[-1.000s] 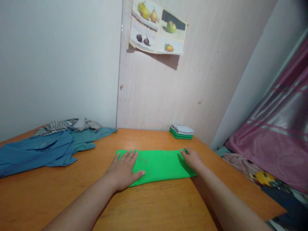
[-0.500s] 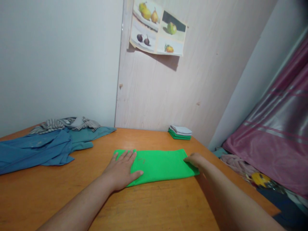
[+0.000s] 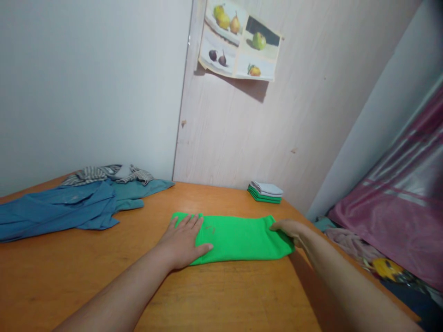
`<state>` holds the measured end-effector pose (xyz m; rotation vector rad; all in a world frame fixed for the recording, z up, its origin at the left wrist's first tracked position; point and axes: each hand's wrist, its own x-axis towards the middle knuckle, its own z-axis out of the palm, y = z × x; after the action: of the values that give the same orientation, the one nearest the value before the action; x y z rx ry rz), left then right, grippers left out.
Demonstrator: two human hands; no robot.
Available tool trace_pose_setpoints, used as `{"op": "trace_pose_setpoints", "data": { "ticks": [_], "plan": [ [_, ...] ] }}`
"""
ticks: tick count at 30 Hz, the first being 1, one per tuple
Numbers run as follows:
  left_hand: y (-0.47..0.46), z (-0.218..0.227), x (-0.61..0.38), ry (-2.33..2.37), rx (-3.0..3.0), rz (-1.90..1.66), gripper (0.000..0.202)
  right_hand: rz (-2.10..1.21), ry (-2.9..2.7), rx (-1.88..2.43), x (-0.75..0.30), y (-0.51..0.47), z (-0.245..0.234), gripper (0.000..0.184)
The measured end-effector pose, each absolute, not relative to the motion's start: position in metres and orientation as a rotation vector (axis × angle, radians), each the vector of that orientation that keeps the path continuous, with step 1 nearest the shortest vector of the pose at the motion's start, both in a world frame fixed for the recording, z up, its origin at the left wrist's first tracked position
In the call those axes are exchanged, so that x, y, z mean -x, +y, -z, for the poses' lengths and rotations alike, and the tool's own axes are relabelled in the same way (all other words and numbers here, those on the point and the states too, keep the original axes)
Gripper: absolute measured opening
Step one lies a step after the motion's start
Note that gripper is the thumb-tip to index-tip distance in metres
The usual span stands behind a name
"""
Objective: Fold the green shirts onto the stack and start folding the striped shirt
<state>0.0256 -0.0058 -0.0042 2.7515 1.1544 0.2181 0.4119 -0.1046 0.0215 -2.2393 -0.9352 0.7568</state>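
A bright green cloth, folded into a long flat strip, lies on the orange wooden table. My left hand rests flat on its left end with the fingers stretched out. At the cloth's right end my right hand curls its fingers round the edge of the fabric.
A small stack of folded cloths, green below and pale on top, sits at the table's far right by the wall. Blue garments and a striped one lie heaped at the far left. Beyond the table's right edge is a bed with a purple blanket.
My right hand has slid from on top of the cloth's right end to its outer edge and closed on it. The left hand stays flat in place.
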Motion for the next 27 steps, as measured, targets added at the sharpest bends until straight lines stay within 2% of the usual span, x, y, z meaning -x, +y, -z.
{"op": "trace_pose_setpoints", "data": {
  "ticks": [3,7,13,27],
  "plan": [
    [-0.007,0.003,-0.026,1.156,-2.752,-0.218,0.101,-1.011,-0.885,2.102,-0.399,-0.107,-0.035,0.015],
    [-0.008,0.001,-0.026,1.16,-2.746,-0.221,0.1,-1.122,-0.937,1.906,-0.376,-0.103,-0.052,0.021],
    [-0.009,0.002,-0.025,1.137,-2.741,-0.239,0.1,-1.097,-1.044,1.809,-0.331,-0.089,-0.061,0.024],
    [-0.01,0.002,-0.026,1.131,-2.718,-0.225,0.1,-0.94,-1.296,2.025,-0.265,-0.067,-0.049,0.021]
  ]
}}
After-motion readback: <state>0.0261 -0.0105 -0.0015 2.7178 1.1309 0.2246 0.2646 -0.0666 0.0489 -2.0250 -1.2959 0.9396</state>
